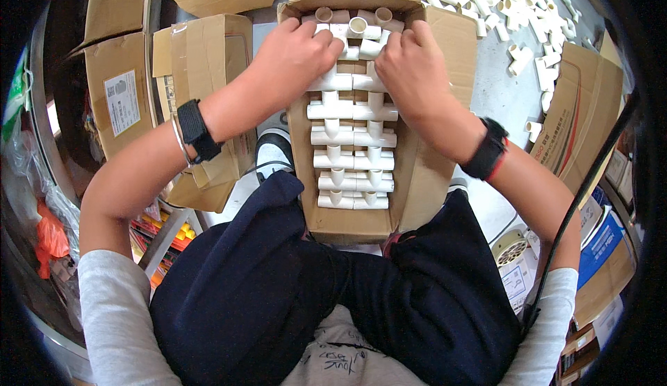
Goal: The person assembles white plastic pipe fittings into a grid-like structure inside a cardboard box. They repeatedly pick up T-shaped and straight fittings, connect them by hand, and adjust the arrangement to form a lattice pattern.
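Note:
An open cardboard box stands between my knees. Inside it, white plastic pipe tees lie in two columns of several rows, their side branches pointing along the box. At the far end, my left hand is closed with its fingers curled down on a white tee at the left side. Opposite it, my right hand is closed on the fittings at the right side. Between the hands one tee has its open end facing up. My fingertips are partly hidden behind the knuckles.
Loose white pipe fittings lie heaped on the grey surface at the far right. Cardboard boxes stand to the left, and another carton is on the right. A black cable runs past my right arm.

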Action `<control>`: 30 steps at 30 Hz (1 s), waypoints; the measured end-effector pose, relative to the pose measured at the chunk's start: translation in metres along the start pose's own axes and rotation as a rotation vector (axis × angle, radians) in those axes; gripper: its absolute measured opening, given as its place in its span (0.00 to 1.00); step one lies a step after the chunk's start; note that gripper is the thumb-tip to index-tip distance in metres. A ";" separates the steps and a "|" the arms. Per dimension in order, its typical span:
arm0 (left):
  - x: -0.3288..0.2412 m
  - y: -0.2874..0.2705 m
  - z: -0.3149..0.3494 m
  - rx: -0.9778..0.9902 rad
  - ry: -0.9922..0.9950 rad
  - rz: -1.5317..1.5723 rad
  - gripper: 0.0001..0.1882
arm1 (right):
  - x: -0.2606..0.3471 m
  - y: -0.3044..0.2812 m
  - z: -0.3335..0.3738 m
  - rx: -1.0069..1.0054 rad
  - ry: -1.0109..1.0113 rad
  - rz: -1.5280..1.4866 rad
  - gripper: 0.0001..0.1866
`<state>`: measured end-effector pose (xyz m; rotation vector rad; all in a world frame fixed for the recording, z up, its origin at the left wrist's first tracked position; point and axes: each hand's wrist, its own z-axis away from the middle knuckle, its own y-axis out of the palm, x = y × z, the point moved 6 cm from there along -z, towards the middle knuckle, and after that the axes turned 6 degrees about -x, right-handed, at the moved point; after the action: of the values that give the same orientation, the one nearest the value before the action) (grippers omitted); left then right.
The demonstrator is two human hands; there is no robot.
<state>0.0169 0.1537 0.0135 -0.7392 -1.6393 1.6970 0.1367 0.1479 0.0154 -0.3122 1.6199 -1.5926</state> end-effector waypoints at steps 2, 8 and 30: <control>-0.008 -0.003 0.004 -0.012 0.011 0.099 0.16 | -0.013 -0.012 0.017 -0.168 0.009 -0.187 0.05; -0.050 -0.008 0.017 -0.028 0.136 0.327 0.08 | -0.093 0.016 0.086 -0.435 0.363 -0.645 0.08; 0.031 -0.022 0.001 -0.401 -0.137 0.431 0.10 | -0.135 0.019 0.068 -0.027 0.003 -0.474 0.05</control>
<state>-0.0016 0.1778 0.0365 -1.2683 -2.0612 1.7488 0.2751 0.1945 0.0582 -0.7526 1.6503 -1.9165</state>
